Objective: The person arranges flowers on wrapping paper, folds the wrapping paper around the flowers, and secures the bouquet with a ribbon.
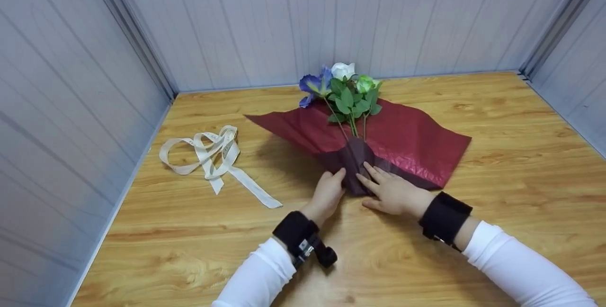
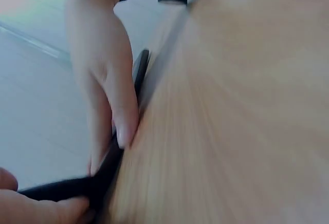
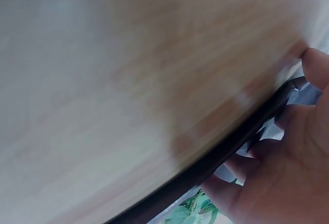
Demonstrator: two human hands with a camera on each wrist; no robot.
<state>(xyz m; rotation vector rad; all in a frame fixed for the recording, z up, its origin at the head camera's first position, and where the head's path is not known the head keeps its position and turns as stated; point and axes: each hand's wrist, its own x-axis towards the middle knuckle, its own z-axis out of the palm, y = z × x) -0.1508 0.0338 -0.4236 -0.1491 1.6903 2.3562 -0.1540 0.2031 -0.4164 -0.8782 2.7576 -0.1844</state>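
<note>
A sheet of dark red wrapping paper [image 1: 412, 146] lies on the table, its darker lower part folded up over flower stems [image 1: 354, 127]. From it stick out a blue flower [image 1: 312, 83], a white rose [image 1: 343, 70], a green-white flower [image 1: 367, 84] and green leaves. My left hand [image 1: 327, 195] pinches the fold's left edge; the left wrist view shows thumb and fingers at the dark paper [image 2: 61, 187]. Across the right part of the fold, my right hand [image 1: 395, 193] rests with fingers spread. In the right wrist view its fingers touch the paper [image 3: 226, 149]. The paper hides the stem ends.
A loosely looped cream ribbon [image 1: 206, 155] with faint print lies on the wooden table [image 1: 213, 255], left of the bouquet. Pale panel walls [image 1: 265, 22] stand behind and at both sides. Each wrist carries a black strap [image 1: 445, 216].
</note>
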